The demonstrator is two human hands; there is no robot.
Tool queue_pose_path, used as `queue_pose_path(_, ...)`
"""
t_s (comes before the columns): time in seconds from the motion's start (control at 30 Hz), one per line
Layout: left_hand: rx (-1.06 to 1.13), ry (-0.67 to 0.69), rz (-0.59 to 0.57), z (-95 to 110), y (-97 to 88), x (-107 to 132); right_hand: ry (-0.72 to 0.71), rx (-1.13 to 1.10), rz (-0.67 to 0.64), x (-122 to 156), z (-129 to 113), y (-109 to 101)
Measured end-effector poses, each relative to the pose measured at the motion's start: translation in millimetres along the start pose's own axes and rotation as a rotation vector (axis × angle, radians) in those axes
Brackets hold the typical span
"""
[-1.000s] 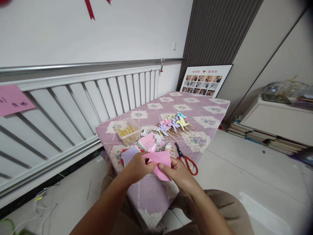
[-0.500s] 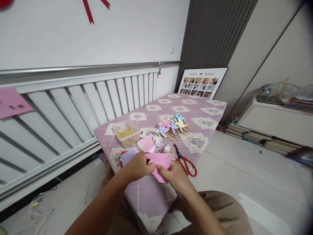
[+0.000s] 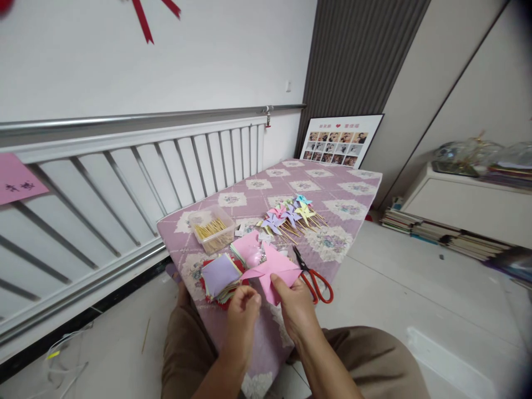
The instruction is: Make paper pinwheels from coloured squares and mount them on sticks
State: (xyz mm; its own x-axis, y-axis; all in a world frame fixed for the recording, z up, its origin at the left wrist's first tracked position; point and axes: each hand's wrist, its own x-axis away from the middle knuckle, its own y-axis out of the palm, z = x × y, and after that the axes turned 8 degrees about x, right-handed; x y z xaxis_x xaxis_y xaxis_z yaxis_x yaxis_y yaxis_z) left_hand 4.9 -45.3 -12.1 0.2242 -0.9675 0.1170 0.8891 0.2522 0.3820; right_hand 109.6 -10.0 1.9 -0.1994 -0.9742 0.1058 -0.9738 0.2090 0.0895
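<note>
- Desk (image 3: 270,346): covered with a purple cloth with pale floral patches; it carries the articles listed below, except where stated. Clock directions are taken from the pink pinwheel, 12 being the far side.
- Framed photo board (image 3: 332,145): at 1 o'clock, tilted back beyond the desk's far end.
- Pinwheel group (image 3: 291,213): between 12 and 1 o'clock, violet, yellow, pink and blue heads on sticks, lying heaped.
- Right hand (image 3: 300,310): at 5 o'clock; grip closed on the pink pinwheel, thumb on its upper face.
- Left hand (image 3: 243,315): at 7 o'clock, just beside the pinwheel; grip narrow, fingers curled near the thumb. Whether anything small is pinched cannot be told.
- Pink pinwheel (image 3: 272,267): folded paper with pointed blades, held over the desk's near part.
- Clear plastic box (image 3: 215,239): at 10 o'clock, containing thin sticks.
- Scissors (image 3: 313,281): at 3 o'clock, red handles, blades pointing towards 11.
- Paper stack (image 3: 221,274): at 9 o'clock, violet sheet uppermost.
</note>
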Motion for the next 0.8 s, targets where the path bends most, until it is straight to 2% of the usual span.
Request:
queue_pose_path(0.07, 0.062, -0.016, -0.064, -3.6, 7.4, -0.4, 0.009, -0.044, -0.007, 1.5, 0.3, 1.8)
queue_pose_path(0.27, 0.158, -0.039, -0.164, 10.0, 25.9, -15.6, 0.024, -0.095, -0.025, 8.8, -1.7, 4.0)
queue_pose_path(0.43, -0.019, -0.067, -0.036, 3.3, 25.4, -18.5, 0.032, -0.096, -0.008, 11.6, -0.8, 3.9)
queue_pose_path(0.57, 0.005, -0.085, -0.035, 6.2, 26.4, -21.0, 0.02, -0.146, -0.085, 10.2, -0.2, -0.6)
queue_pose_path(0.63, 0.06, -0.084, -0.061, 12.9, 28.3, -24.6, -0.031, -0.147, -0.117, 8.7, 0.0, -7.5)
queue_pose_path(0.8, 0.183, -0.084, -0.101, 32.2, 31.1, -37.7, -0.304, 0.051, 0.003, 7.8, 1.6, -31.5)
